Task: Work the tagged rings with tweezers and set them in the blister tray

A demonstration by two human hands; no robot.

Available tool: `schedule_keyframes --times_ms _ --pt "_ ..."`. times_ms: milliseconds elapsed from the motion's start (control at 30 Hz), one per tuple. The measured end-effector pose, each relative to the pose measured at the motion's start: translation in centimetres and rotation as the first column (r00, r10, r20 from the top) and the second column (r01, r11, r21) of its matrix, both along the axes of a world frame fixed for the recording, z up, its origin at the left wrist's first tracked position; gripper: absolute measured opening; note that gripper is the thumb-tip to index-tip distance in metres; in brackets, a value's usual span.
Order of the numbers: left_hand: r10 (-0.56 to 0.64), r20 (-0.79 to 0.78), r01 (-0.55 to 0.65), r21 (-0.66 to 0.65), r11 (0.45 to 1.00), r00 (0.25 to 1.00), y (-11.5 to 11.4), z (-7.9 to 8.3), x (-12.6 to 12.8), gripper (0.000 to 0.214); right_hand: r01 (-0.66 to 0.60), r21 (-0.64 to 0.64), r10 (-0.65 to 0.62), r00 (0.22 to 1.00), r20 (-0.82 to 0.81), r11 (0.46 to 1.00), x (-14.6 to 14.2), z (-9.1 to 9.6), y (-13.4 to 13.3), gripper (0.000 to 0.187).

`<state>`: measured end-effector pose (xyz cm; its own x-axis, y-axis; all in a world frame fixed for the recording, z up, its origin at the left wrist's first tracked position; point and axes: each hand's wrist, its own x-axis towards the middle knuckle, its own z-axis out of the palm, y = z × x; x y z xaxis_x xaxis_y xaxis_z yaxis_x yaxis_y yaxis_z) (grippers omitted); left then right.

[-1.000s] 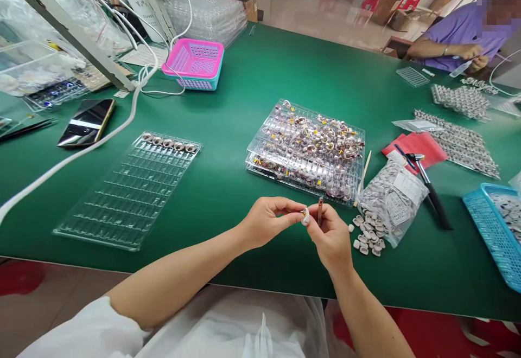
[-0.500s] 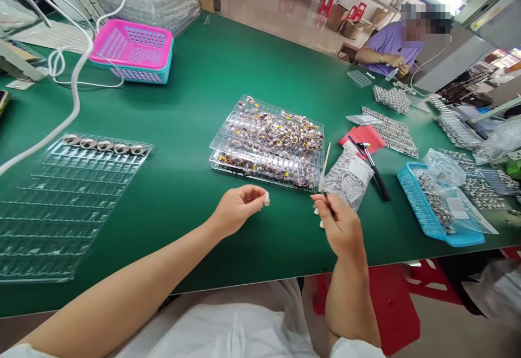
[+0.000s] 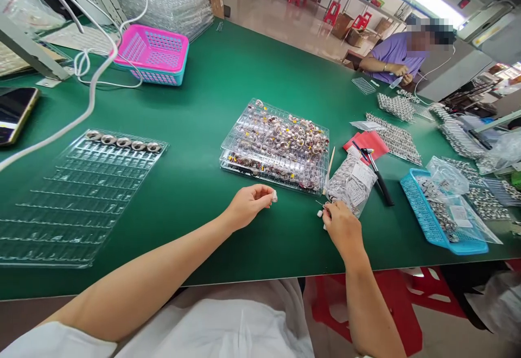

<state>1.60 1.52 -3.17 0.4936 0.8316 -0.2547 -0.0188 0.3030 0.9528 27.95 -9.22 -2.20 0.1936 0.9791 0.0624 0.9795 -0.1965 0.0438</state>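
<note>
Two hands of yours are working apart now; a second ago they were meeting at one white piece. Your left hand (image 3: pixel 250 207) is pinching a small white piece (image 3: pixel 274 196) on your side of the stacked clear trays (image 3: pixel 272 180). Your right hand (image 3: pixel 344 229) is gripping a thin tool (image 3: pixel 319 202) and is now hiding most of the loose white pieces (image 3: pixel 319 213) by the plastic bag (image 3: pixel 354 181). Five round pieces (image 3: pixel 122 142) are still sitting in the long tray (image 3: pixel 81 206).
</note>
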Motion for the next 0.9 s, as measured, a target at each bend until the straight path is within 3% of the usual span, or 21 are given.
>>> schedule_keyframes --times_ms 133,200,267,333,433,533,600,633,700,800,900 --pt "-0.016 0.024 0.016 0.002 1.0 1.0 0.1 -0.1 0.0 0.025 -0.003 0.064 0.002 1.0 0.017 0.998 0.0 -0.2 0.4 0.019" --pt "-0.022 0.069 0.022 0.0 1.0 0.997 0.0 -0.1 -0.1 0.025 -0.025 0.177 0.043 0.994 -0.097 0.984 -0.4 0.1 0.3 0.018" --pt "-0.028 0.122 0.031 -0.021 0.999 0.992 -0.3 0.3 -0.1 0.024 -0.015 0.288 0.109 0.943 -0.314 0.957 -1.5 0.6 0.1 0.017" --pt "-0.042 0.174 0.051 -0.046 0.998 0.984 -0.8 1.0 -0.2 0.024 0.072 0.343 0.154 0.795 -0.587 0.937 -3.3 1.2 -0.2 0.016" --pt "-0.073 0.28 0.097 -0.072 0.993 0.957 -2.0 2.5 -0.4 0.025 0.259 0.303 0.158 0.461 -0.873 0.917 -6.8 1.6 -0.3 0.02" --pt "-0.114 0.374 0.146 -0.06 0.987 0.92 -3.1 3.6 -0.7 0.023 0.341 0.246 0.194 0.177 -0.965 0.907 -9.9 1.4 0.1 0.022" --pt "-0.136 0.384 0.152 -0.011 0.988 0.913 -3.5 3.8 -0.8 0.02 0.36 0.211 0.198 0.072 -0.977 0.909 -11.2 1.3 0.4 0.022" --pt "-0.139 0.376 0.142 0.019 0.99 0.916 -3.6 3.9 -0.8 0.019 0.367 0.202 0.194 0.059 -0.979 0.908 -11.6 1.3 0.6 0.021" --pt "-0.138 0.345 0.117 0.081 0.99 0.929 -3.5 3.9 -0.9 0.016 0.377 0.209 0.18 0.11 -0.977 0.902 -12.0 1.6 0.7 0.021" --pt "-0.136 0.29 0.092 0.161 0.983 0.947 -3.3 3.8 -1.1 0.013 0.354 0.263 0.161 0.293 -0.942 0.897 -11.8 2.1 0.8 0.021" --pt "-0.136 0.275 0.09 0.173 0.981 0.952 -3.2 3.9 -1.3 0.013 0.256 0.39 0.238 0.472 -0.849 0.884 -11.0 2.4 1.1 0.015"
